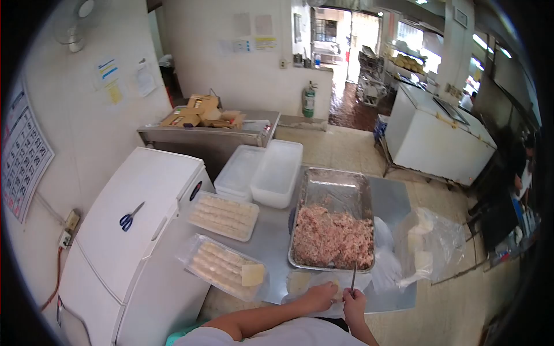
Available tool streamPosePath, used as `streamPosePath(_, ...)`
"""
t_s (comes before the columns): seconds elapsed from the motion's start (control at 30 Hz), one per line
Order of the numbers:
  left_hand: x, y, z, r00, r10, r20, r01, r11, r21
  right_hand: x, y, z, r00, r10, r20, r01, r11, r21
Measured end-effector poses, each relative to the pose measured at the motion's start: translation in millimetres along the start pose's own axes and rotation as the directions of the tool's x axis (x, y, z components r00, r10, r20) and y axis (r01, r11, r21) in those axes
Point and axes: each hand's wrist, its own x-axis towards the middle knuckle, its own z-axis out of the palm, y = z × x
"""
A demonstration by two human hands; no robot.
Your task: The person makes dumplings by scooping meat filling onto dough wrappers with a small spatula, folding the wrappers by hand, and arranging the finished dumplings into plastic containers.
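Observation:
In my right hand (354,304) is a thin metal spreading knife (354,278), its tip at the near edge of a metal tray (332,176) of pink ground meat filling (332,236). Close beside it, my left hand (323,297) is closed around a small pale yellow dumpling wrapper (335,284), mostly hidden by the fingers. A pale piece of dough (298,281) lies on the white sheet to the left. Further left, two plastic trays hold rows of pale dumplings: a far tray (224,215) and a near tray (222,266), with a square wrapper (253,275) on the near one.
White plastic tubs (278,173) stand at the table's back left. A clear plastic bag (430,245) with pale wrappers lies on the right. Blue scissors (130,218) rest on a white freezer (127,190). Another chest freezer (433,138) stands behind; a person is partly visible far right.

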Motion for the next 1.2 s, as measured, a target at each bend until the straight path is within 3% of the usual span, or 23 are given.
streamPosePath(0.17,8.0,-8.7,8.2,0.994,-0.097,0.046,0.099,0.995,-0.025,15.9,5.6,-10.7,0.994,-0.052,0.098,0.058,0.997,-0.059)
streamPosePath(0.33,11.7,-11.6,18.1,0.99,-0.144,-0.002,0.144,0.989,-0.02,30.1,18.0,-23.8,0.967,-0.139,0.213,0.159,0.984,-0.077)
streamPosePath(0.57,1.5,7.9,17.0,0.962,-0.236,-0.137,0.23,0.971,-0.059,46.0,20.0,-41.2,0.932,-0.116,0.344,0.188,0.965,-0.184)
streamPosePath(0.67,-1.3,-6.7,29.0,0.948,-0.267,-0.176,0.237,0.956,-0.171,44.3,-0.9,-49.9,0.928,-0.14,0.346,0.233,0.942,-0.242)
streamPosePath(0.73,-0.5,-22.8,37.6,0.904,-0.386,-0.182,0.322,0.897,-0.303,45.6,2.9,-59.4,0.92,-0.154,0.36,0.253,0.935,-0.248)
streamPosePath(0.77,-3.7,-27.2,46.1,0.878,-0.39,-0.277,0.287,0.893,-0.347,41.4,-11.8,-60.8,0.921,-0.129,0.367,0.235,0.936,-0.263)
streamPosePath(0.8,-3.2,-31.0,43.3,0.867,-0.447,-0.221,0.346,0.858,-0.379,48.7,-3.9,-63.0,0.917,-0.104,0.385,0.213,0.944,-0.253)
streamPosePath(0.83,-2.3,-9.0,22.9,0.803,-0.591,-0.07,0.477,0.71,-0.518,51.1,-7.1,-67.0,0.904,-0.076,0.421,0.216,0.93,-0.297)
streamPosePath(0.9,-2.4,-20.1,25.6,0.851,-0.491,-0.188,0.349,0.795,-0.496,57.6,-16.6,-68.5,0.873,-0.021,0.487,0.217,0.911,-0.35)
streamPosePath(1.0,-5.2,-19.4,25.0,0.831,-0.501,-0.24,0.293,0.763,-0.577,59.6,-28.9,-58.2,0.834,0.035,0.55,0.18,0.926,-0.331)
streamPosePath(1.2,-5.5,-9.1,26.3,0.831,-0.495,-0.255,0.302,0.785,-0.54,64.8,-17.8,-24.4,0.806,0.04,0.591,0.112,0.97,-0.217)
